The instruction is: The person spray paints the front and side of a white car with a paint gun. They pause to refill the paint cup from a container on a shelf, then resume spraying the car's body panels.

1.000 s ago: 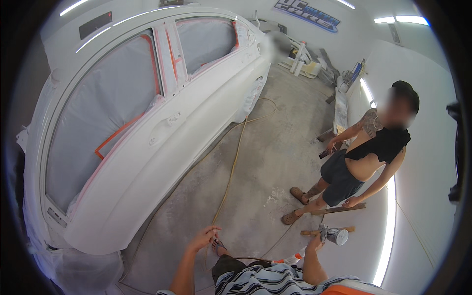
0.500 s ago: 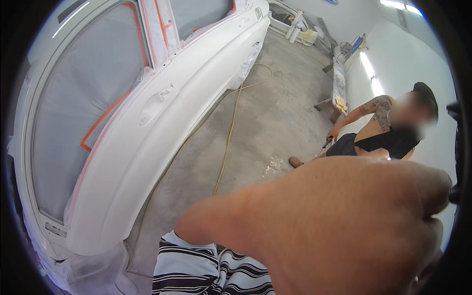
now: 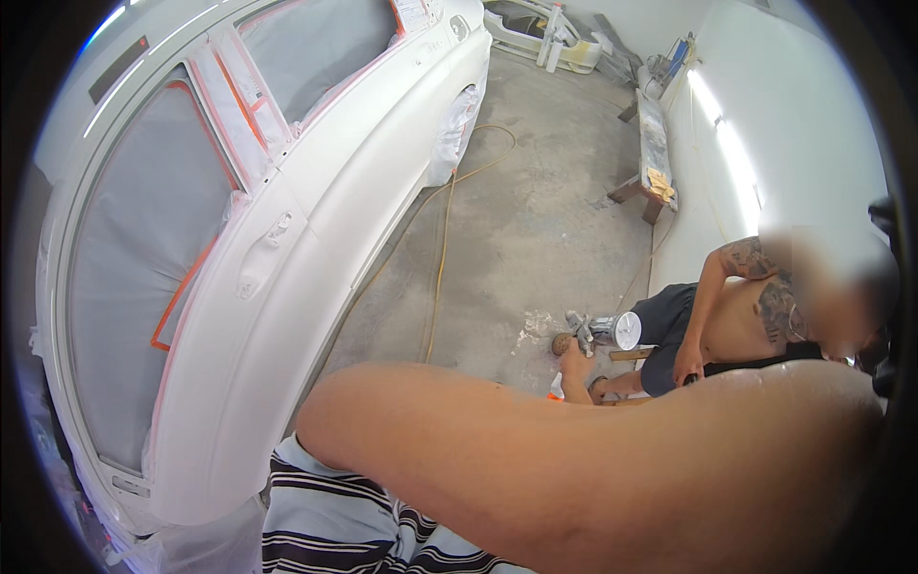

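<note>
My bare left forearm [image 3: 574,450] crosses the lower picture very close, its elbow at the left above my striped clothing [image 3: 325,507]. My left hand lies beyond the right edge, out of sight. Past the forearm, my right hand [image 3: 576,365] is closed round the handle of a spray gun [image 3: 580,330]; a white-topped cup [image 3: 626,330] sits at the gun's right. My forearm hides the rest of the right arm. Left of both arms stands a white car body [image 3: 325,230], its windows masked with grey sheeting and orange tape.
Close by on the right, a co-worker [image 3: 727,320] leans in, a small dark object in one hand. A yellowish hose [image 3: 442,258] runs along the concrete floor beside the car. A low bench [image 3: 657,143] lines the right wall; a loose bumper [image 3: 535,43] lies at the far end.
My left forearm has swung lower, and its hand has left the picture. My right hand and the spray gun have come into view. The co-worker appears lower and nearer; the view has shifted.
</note>
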The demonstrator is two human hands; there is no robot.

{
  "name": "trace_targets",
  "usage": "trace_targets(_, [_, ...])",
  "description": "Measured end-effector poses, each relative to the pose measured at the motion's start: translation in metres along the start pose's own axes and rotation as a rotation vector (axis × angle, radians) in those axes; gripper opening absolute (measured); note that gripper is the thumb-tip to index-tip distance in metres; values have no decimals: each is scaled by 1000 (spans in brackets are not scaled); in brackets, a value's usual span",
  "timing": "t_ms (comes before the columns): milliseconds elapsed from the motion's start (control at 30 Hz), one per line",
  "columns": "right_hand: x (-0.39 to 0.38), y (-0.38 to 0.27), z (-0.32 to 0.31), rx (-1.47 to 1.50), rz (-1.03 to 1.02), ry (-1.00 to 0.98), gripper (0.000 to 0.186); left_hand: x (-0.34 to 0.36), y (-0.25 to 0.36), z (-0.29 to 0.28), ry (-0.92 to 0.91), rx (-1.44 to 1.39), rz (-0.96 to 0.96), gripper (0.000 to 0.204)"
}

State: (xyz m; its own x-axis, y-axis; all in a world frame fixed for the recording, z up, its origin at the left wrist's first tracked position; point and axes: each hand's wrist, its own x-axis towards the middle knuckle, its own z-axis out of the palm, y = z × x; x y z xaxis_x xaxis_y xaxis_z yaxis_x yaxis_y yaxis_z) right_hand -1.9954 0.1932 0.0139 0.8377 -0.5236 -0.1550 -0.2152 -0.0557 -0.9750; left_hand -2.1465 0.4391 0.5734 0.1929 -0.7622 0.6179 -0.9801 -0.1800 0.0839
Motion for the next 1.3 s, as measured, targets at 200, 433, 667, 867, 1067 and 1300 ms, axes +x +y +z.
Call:
trace_targets(200, [44, -29, 44, 93, 46, -131, 43, 41, -71, 33, 130, -21, -137, 19])
trace_targets(433, [133, -88, 83, -73, -227, -239, 38, -116, -221, 258, 49, -650, -1012, 15])
trace_targets(667, [193, -263, 156, 28, -47, -485, 37, -283, -253, 470, -480, -416, -1592, 60])
trace_targets(867, [256, -407, 275, 177, -244, -725, 34, -333, -390, 495, -410, -403, -1870, 52])
trace_targets(1067, [342, -542, 408, 149, -193, -849, 29, -424, -414, 467, -427, -371, -2154, 42])
trace_targets(1300, [416, -618, 538, 232, -215, -1083, 38, -404, -354, 487, -383, -632, -2654, 46])
